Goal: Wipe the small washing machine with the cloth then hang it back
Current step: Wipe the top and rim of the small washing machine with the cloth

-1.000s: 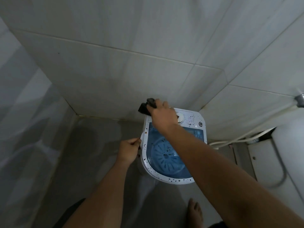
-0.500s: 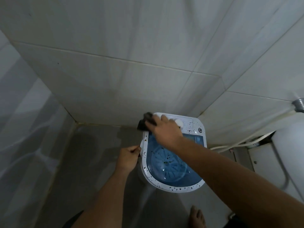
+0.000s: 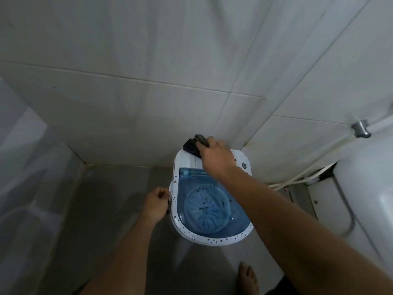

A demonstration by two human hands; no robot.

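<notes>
Hand pressing a dark cloth onto the back of a small washing machine in a tiled corner.

Just right of the frame's centre, the right hand (image 3: 215, 155) closes over a dark cloth (image 3: 192, 144) on the rear left corner of the white, speckled washing machine (image 3: 212, 239), whose blue see-through lid (image 3: 212, 209) shows the ribbed drum below. The left hand (image 3: 156, 204), curled into a loose fist, touches the machine's left rim at mid-frame. Pale wall tiles (image 3: 148, 50) fill the upper frame; grey floor (image 3: 95, 209) lies lower left. At the right edge are a metal wall fitting (image 3: 360, 129), a white hose (image 3: 297, 177) and a white fixture (image 3: 365, 188). A bare foot (image 3: 247, 277) shows at the bottom.
</notes>
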